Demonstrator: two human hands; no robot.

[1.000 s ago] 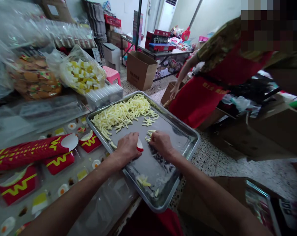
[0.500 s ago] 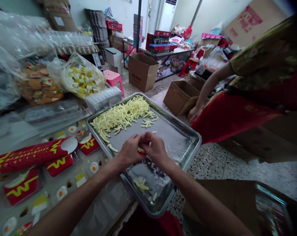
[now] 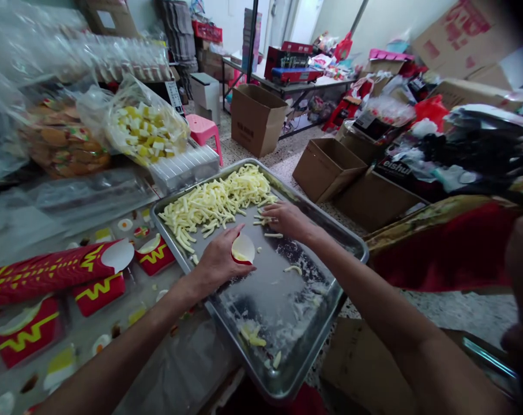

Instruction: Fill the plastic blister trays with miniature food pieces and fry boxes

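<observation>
My left hand (image 3: 220,258) is wrapped around a small red fry carton (image 3: 244,249), held above the metal tray (image 3: 282,340). The carton's pale inside faces up, with a few yellow pieces in its mouth. Reaching to the tray's far side, my right hand (image 3: 285,219) has its fingers stretched out over a few loose fry-shaped sticks (image 3: 259,221); the fingertips partly cover them. A heap of pale yellow fry-shaped sticks (image 3: 218,199) lies along the tray's far left side. Single sticks and white powder are scattered over the tray's bottom.
A stack of nested red cartons (image 3: 57,271) lies left of the tray, beside filled red packs (image 3: 100,293) in clear plastic trays. Behind are bags of yellow-white pieces (image 3: 151,129) and round orange pieces (image 3: 66,138). Cardboard boxes (image 3: 326,167) and a person's red garment (image 3: 447,248) are at right.
My hands were together over the tray around the carton. Now the left holds it alone, and the right has moved away to the loose sticks. The other person has shifted lower at the right edge.
</observation>
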